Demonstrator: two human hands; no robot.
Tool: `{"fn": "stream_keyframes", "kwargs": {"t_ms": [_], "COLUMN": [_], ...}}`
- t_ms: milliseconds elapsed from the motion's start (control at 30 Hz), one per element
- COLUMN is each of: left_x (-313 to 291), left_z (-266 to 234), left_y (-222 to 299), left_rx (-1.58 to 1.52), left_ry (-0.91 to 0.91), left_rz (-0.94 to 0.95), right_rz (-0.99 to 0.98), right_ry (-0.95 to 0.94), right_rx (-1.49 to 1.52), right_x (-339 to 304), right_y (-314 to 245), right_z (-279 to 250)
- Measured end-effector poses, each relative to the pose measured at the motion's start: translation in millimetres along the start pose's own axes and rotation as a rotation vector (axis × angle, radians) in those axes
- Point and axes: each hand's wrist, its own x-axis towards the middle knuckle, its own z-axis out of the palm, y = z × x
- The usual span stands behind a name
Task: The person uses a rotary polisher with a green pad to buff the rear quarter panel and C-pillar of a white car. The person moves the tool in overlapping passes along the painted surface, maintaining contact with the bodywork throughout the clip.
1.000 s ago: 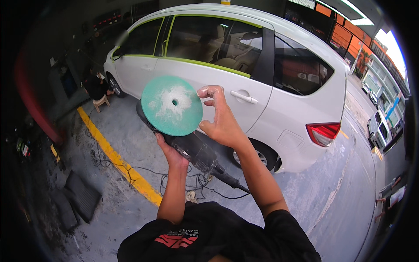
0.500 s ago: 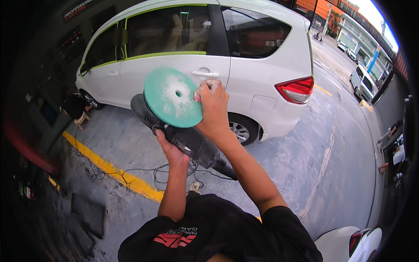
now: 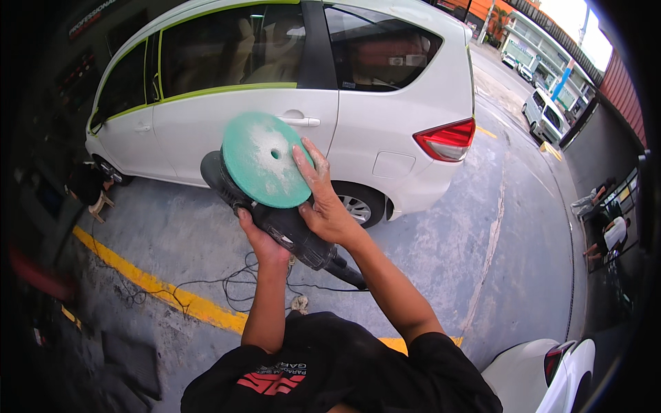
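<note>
A black electric polisher is held up in front of me, its round green foam pad turned up toward me. White powder or residue covers much of the pad around its centre hole. My left hand is closed around the underside of the polisher's body, thumb along its side; the other fingers are hidden. At the pad's right edge, my right hand lays its whitened fingers over the face, with the thumb low by the rim. Beyond stands a white car with green masking tape around its side windows.
A black power cord lies in loops on the grey floor across a yellow line. A person sits on a stool by the car's front wheel. Another white car stands at lower right; people are at the far right.
My right hand's fingers, curled at the pad's rim before, now stretch over its face. The view has turned slightly, shifting the car leftward. My left hand keeps its hold on the polisher.
</note>
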Motion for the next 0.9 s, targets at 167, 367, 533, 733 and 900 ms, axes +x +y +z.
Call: {"fn": "stream_keyframes", "kwargs": {"t_ms": [167,367,533,733,900], "left_x": [44,92,123,143,148], "left_z": [-19,-43,-43,-38,-7], "left_y": [-6,-25,-45,-70,-113], "left_rx": [-0.031,-0.030,0.071,0.206,0.243], "left_ry": [-0.038,-0.004,0.002,-0.042,-0.013], "left_rz": [-0.032,-0.059,0.038,0.097,0.151], "right_rz": [0.063,0.077,0.161,0.240,0.204], "right_ry": [-0.042,0.024,0.028,-0.022,0.040], "right_rx": [0.041,-0.429,-1.189,-1.303,-1.358], "right_x": [1,17,50,25,42], "right_y": [42,72,79,88,117], "right_z": [1,-10,-2,-34,-65]}}
